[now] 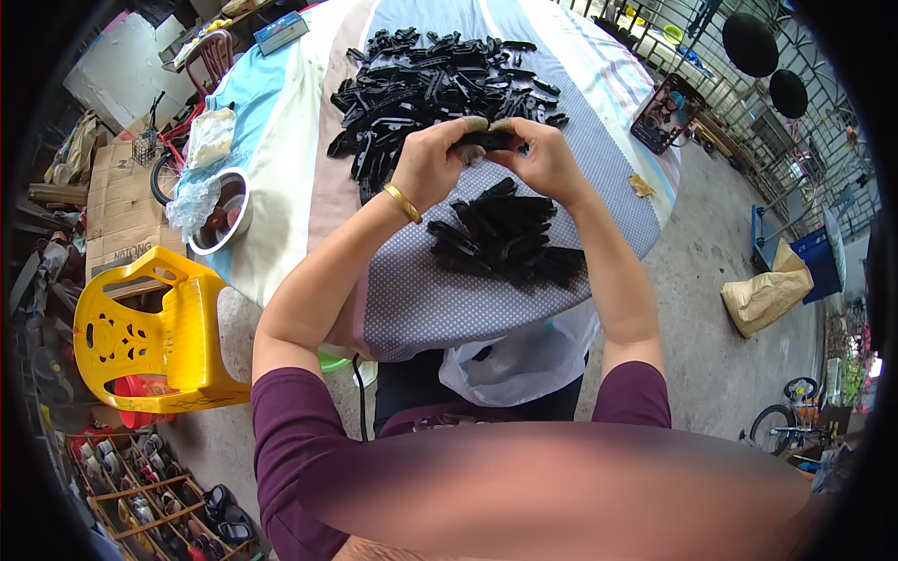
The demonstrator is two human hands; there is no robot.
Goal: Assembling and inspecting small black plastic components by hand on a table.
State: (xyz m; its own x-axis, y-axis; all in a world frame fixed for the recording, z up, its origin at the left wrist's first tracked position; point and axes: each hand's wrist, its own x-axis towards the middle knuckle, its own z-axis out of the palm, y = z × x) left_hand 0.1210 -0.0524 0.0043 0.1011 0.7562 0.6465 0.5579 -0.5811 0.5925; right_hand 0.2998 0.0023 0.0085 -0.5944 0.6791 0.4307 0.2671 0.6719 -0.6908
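Both hands meet over the table, pinching one elongated black plastic piece (486, 140) between them. My left hand (432, 166) closes on its left end and wears a gold bangle (403, 203) at the wrist. My right hand (543, 161) grips the other end, thumb and fingers bent. Tan coverings seem to wrap some fingertips. Beyond the hands spreads a large heap of similar black pieces (421, 89). Nearer to me, below the hands, lies a smaller pile of black pieces (505, 234). The held piece's exact kind is too small to make out.
A patterned cloth covers the table (402, 318). A phone (666, 112) stands at its right edge; a white bowl (224, 220) with plastic sits left. A white plastic bag (524, 360) rests at my lap. A yellow chair (154, 337) stands left, a paper sack (767, 294) right.
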